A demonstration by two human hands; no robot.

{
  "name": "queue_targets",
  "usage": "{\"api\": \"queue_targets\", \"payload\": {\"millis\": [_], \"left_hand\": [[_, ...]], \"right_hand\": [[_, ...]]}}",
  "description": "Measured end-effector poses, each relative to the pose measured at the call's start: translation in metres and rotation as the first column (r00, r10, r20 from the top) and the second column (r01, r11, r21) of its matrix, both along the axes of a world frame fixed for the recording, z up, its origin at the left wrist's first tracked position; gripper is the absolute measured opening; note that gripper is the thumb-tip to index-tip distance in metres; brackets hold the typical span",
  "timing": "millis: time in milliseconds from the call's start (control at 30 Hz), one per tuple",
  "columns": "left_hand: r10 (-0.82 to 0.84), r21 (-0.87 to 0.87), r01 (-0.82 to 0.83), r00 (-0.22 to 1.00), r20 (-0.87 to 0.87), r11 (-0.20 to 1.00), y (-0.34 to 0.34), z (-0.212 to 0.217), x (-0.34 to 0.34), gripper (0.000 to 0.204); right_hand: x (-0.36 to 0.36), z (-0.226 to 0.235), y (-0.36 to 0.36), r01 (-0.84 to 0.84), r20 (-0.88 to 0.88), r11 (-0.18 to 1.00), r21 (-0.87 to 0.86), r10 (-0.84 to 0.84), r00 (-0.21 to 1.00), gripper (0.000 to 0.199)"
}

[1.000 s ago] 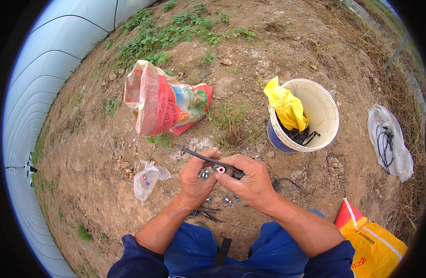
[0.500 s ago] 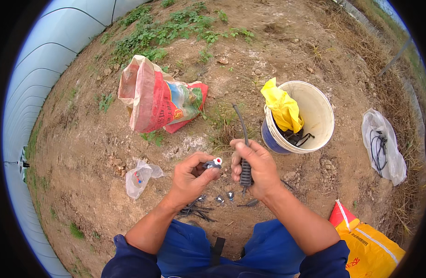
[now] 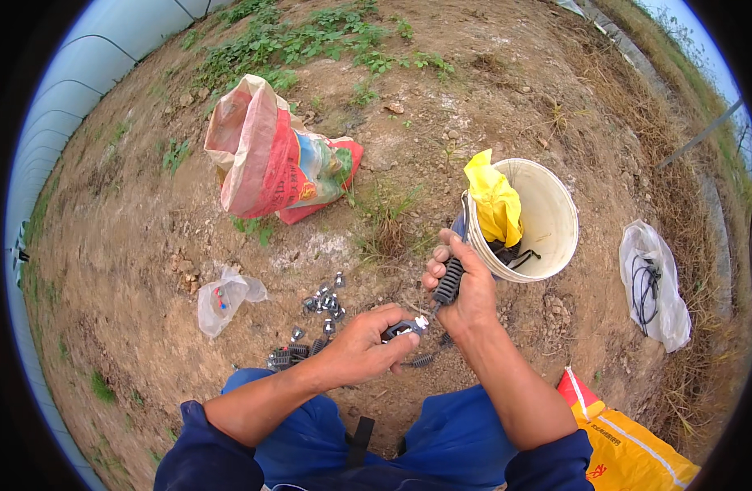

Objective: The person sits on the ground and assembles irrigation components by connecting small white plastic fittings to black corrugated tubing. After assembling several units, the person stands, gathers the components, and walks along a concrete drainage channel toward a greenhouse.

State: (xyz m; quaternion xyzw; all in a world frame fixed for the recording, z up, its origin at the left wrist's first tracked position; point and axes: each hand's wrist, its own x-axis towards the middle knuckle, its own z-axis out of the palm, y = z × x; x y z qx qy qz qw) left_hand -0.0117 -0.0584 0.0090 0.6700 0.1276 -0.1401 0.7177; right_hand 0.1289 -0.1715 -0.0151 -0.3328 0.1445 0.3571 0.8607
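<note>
Head view: I look down on brown soil, both my hands above it, a part in each.
Sheeting: pale and ribbed, curving along the left edge.
Clear bag: left, on the ground, red and blue bits showing through it.
Sack: red and whitish, mouth open, farther off than the clear bag.
Weeds: a green patch, far, beyond the sack.
Coils: a black bunch on the soil, near, just left of my left hand.
Spare fittings: dark with pale parts, loosely clustered beyond the coils, a couple lying a little apart.
Left hand: my thumb and fingers are clamped on a dark fitting, its white end facing right.
Loose coil: small and black, on the soil between my forearms.
Meeting point: the held coil has its lower tip close to that white end; I cannot tell whether they touch.
Right hand: my fingers are together, curled tight on the held coil, in front of the bucket.
Bucket: right, upright, pale inside, dark pieces low in it.
Yellow cloth: bunched in the bucket's left side, poking over the rim.
Yellow bag: near right corner, with a red end and a white stripe.
White bag: far right, see-through, a looped black cord in it.
</note>
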Motion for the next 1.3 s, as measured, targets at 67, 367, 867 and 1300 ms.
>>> {"api": "queue_targets", "payload": {"millis": [67,367,867,1300], "left_hand": [[-0.019,-0.021,0.017,0.996,-0.089,1.0,0.001,0.002,0.001,0.025],[0.13,-0.106,-0.135,0.99,-0.051,0.985,0.007,-0.01,0.001,0.03],[0.586,-0.196,-0.554,0.785,0.199,0.809,0.068,-0.012,0.013,0.02],[0.499,-0.067,-0.496,0.845,0.19,0.866,0.07,-0.009,0.011,0.024]], "right_hand": [[0.0,-0.002,0.001,0.007,0.002,1.0,0.0,-0.007,1.0,0.022],[0.001,0.003,0.004,-0.138,0.166,0.99,-0.041,0.142,0.976,0.025],[-0.023,0.01,-0.007,-0.169,0.651,0.679,-0.714,0.733,0.196,0.018],[-0.016,0.006,-0.007,-0.065,0.694,0.692,-0.719,0.72,-0.005,0.015]]}}
